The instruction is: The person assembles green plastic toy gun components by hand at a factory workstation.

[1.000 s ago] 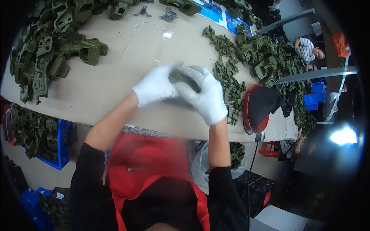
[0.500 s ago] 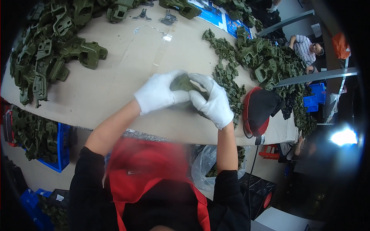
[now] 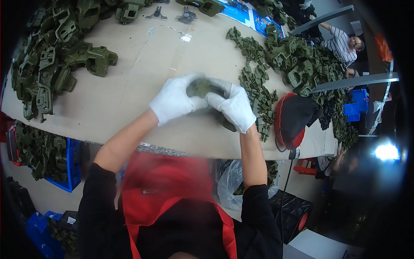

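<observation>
While both white-gloved hands meet above the table (image 3: pixel 129 99), the left hand (image 3: pixel 174 103) and right hand (image 3: pixel 233 108) are curled tight around a green part (image 3: pixel 199 87) held between them. Small green clips (image 3: pixel 258 93) lie just right; larger parts (image 3: pixel 56 64) are heaped left.

The small olive-green plastic part (image 3: pixel 199 87) is mostly hidden between the white-gloved left hand (image 3: pixel 174 103) and the white-gloved right hand (image 3: pixel 233 108); its shape cannot be told. Below the grip, the red apron (image 3: pixel 172 190) is blurred.

White-gloved left hand (image 3: pixel 174 100), right hand (image 3: pixel 233 105), olive-green part (image 3: pixel 199 87), beige table (image 3: pixel 125 90)
</observation>
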`<act>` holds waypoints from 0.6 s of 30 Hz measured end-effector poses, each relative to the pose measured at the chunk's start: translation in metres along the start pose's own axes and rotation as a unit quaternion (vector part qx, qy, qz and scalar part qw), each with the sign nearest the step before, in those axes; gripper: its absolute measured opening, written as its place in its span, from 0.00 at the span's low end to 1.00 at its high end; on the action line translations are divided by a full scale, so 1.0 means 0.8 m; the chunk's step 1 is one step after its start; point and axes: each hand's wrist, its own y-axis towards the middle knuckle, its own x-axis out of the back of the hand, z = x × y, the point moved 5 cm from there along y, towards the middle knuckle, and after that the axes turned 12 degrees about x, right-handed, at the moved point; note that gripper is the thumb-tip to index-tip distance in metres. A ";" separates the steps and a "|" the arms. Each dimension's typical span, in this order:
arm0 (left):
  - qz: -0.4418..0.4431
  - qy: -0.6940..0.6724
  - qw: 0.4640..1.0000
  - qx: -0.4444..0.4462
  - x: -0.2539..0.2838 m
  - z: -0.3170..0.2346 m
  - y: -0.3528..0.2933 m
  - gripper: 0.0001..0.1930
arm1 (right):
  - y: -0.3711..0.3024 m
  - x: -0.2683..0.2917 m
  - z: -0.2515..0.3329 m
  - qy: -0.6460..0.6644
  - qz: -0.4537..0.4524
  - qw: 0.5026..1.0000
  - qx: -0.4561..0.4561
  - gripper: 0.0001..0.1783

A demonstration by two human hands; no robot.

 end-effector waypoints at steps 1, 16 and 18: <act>0.014 -0.006 1.000 0.009 -0.002 0.001 0.002 0.36 | 0.000 0.003 -0.003 -0.021 -0.020 0.999 -0.015 0.29; 0.094 -0.185 0.978 0.000 0.021 -0.011 0.000 0.43 | -0.076 0.075 0.014 0.204 -0.259 0.937 0.115 0.43; 0.014 -0.036 0.997 -0.060 0.042 -0.021 0.000 0.47 | -0.076 0.068 0.021 0.147 -0.236 0.954 0.111 0.43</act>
